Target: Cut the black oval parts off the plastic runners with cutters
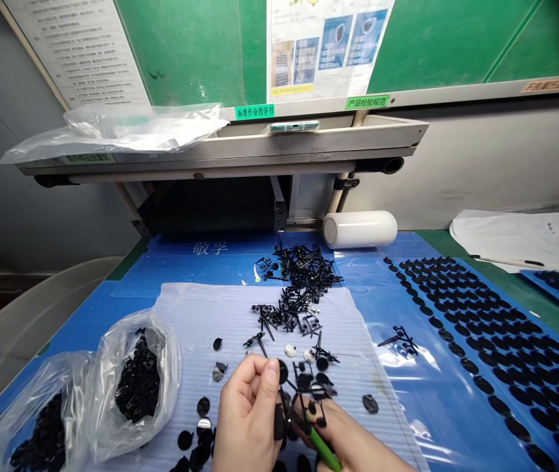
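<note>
My left hand (pixel 250 413) is closed, thumb and fingers pinching a black plastic sprue (pixel 319 414) with small round parts on it. Close beside it, my right hand (pixel 351 432) grips green-handled nippers (pixel 326 451), whose jaws are among the sprue's dark branches. Whether the jaws touch a part I cannot tell. Loose black discs (pixel 203 406) lie on the white cloth (pixel 176 305) around my hands, several at the lower left. Just beyond my hands, a heap of black sprues (pixel 304 269) runs back toward the shelf.
Two clear plastic bags hold small black parts, one bag (pixel 166 373) standing nearer the cloth. Black discs (pixel 486 308) fill rows at right. A lone sprue (pixel 400 339) lies before them. A white cylinder (pixel 363 229) and an overhead shelf (pixel 240 149) are behind.
</note>
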The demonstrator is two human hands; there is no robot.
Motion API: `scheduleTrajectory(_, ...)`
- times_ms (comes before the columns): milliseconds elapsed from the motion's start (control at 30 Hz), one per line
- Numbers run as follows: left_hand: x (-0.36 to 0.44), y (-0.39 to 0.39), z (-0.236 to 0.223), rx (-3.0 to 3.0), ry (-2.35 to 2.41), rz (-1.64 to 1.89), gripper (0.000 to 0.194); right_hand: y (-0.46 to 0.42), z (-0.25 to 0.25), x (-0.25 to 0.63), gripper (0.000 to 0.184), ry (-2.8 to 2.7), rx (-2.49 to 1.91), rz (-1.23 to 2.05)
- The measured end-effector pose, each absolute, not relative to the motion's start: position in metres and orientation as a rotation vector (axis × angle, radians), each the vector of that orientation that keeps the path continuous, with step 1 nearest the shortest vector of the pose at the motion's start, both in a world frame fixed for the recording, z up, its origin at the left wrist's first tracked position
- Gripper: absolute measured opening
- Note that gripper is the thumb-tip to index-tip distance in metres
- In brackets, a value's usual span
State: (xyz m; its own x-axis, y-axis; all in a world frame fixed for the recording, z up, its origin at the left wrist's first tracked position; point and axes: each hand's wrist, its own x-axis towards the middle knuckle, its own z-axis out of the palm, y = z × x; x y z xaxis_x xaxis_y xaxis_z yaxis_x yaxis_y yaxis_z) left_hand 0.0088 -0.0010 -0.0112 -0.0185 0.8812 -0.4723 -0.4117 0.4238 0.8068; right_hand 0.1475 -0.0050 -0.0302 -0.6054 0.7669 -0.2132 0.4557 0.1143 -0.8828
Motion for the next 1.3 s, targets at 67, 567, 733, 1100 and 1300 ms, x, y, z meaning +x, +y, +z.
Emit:
scheduleTrajectory(67,0.004,-0.001,-0.013,0.497,1.167,1.116,0.036,-0.003,-0.032,0.147,0.031,-2.108,-1.308,1.348)
scheduleTrajectory(567,-0.011,-0.001,-0.021,0.089,0.894,1.056,0.045,0.013,-0.039,0.127,0.042,-2.208,-1.310,1.168)
scheduleTrajectory(733,-0.010,0.000,-0.021,0.091,0.891,1.071,0.044,0.013,-0.042,0.127,0.045,-2.237,-1.306,1.155)
scheduleTrajectory(1100,-0.014,0.001,-0.028,0.129,1.002,1.092,0.049,0.017,-0.052,0.131,0.041,-2.351,-1.307,1.215)
scheduleTrajectory(1300,-0.024,0.003,-0.050,0.311,1.235,1.085,0.045,0.025,-0.061,0.120,0.038,-2.459,-1.385,1.217)
